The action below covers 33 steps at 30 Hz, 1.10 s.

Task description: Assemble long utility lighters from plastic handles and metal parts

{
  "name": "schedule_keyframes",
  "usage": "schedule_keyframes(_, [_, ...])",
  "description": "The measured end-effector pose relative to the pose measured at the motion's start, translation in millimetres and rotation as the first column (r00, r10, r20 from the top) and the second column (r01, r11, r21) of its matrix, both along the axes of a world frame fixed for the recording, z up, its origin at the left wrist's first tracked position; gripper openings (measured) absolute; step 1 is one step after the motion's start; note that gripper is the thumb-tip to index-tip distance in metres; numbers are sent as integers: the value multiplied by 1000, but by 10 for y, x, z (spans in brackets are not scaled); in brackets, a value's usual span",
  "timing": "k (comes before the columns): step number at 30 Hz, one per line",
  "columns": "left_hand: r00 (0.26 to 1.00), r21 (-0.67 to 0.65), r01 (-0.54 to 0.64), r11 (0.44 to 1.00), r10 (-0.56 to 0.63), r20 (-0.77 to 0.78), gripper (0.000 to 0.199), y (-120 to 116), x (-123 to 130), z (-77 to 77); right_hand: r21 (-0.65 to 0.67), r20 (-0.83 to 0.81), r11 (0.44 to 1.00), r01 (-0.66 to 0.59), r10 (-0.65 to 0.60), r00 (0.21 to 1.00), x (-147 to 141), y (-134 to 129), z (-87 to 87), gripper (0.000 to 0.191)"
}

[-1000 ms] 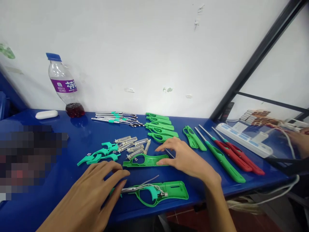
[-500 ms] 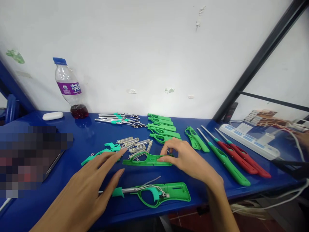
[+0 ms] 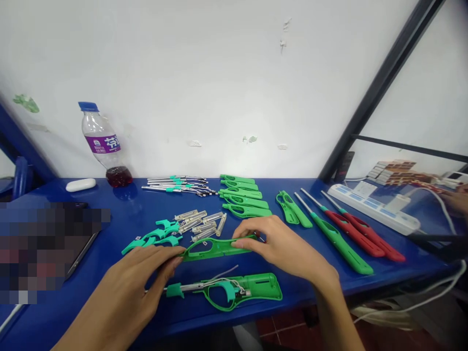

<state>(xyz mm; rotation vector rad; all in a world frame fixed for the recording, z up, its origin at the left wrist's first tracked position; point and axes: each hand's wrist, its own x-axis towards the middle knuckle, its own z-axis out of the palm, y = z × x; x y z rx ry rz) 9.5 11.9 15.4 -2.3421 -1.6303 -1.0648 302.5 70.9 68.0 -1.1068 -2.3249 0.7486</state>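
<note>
A green half shell (image 3: 215,248) is held level above the blue table between my two hands. My left hand (image 3: 141,280) pinches its narrow left end, and my right hand (image 3: 280,246) grips its wider right end. Just below lies another green shell (image 3: 265,286) with a metal tube, thin wires and a teal trigger (image 3: 229,291) set in it. Behind my left hand are several teal trigger pieces (image 3: 161,234), beside a pile of clear small tanks (image 3: 203,225).
Metal rods with wires (image 3: 177,185) and green shells (image 3: 243,200) lie toward the wall. A bottle (image 3: 102,146) and a dark device (image 3: 82,234) are left. Right are lighters with green (image 3: 340,243) and red handles (image 3: 354,234), and a power strip (image 3: 373,209). Another person's hand (image 3: 457,200) shows far right.
My left hand has closed on the left end of the green shell, where its fingers were apart before. The shell's left end has tilted slightly. The whole view has shifted a little.
</note>
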Motion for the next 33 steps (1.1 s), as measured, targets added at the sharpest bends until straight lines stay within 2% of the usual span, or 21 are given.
schedule_keyframes(3, [996, -71, 54, 996, -59, -68, 49, -5, 43, -26, 2, 64, 1000, -1, 1, 998, 17, 57, -80, 13])
schedule_keyframes(5, [993, -124, 47, 991, -60, -98, 47, -5, 43, -31, 0, 112, 1000, 16, -16, 994, 15, 97, -128, 11])
schedule_keyframes(7, [993, -125, 25, 992, -39, -114, 44, 6, 16, -24, 40, 134, 998, 52, -57, 989, -7, 136, -159, 13])
schedule_keyframes(10, [993, -100, 4, 995, -16, -114, 42, 40, -45, 8, 160, 85, 983, 91, -105, 991, -80, 173, -189, 23])
schedule_keyframes(12, [994, -111, 5, 994, -16, -106, 41, 64, -75, 31, 209, 64, 974, 88, -103, 993, -147, 175, -218, 30])
schedule_keyframes(15, [995, -123, 23, 992, -34, -90, 37, 83, -75, 49, 225, 125, 973, 50, -80, 989, -239, 156, -293, 36])
schedule_keyframes(19, [993, -125, 78, 989, -89, -80, 32, 80, -21, 34, 246, 219, 969, 34, -90, 972, -291, 145, -383, 32])
schedule_keyframes(23, [991, -124, 100, 987, -110, -75, 29, 76, 18, -10, 244, 233, 968, 60, -118, 965, -297, 167, -381, 31])
schedule_keyframes(28, [990, -112, 100, 989, -110, -84, 29, 67, 42, -38, 240, 200, 966, 92, -142, 969, -311, 179, -354, 21])
schedule_keyframes(33, [991, -114, 67, 991, -80, -109, 29, 49, 85, 8, 251, 129, 963, 101, -137, 982, -294, 193, -331, 14])
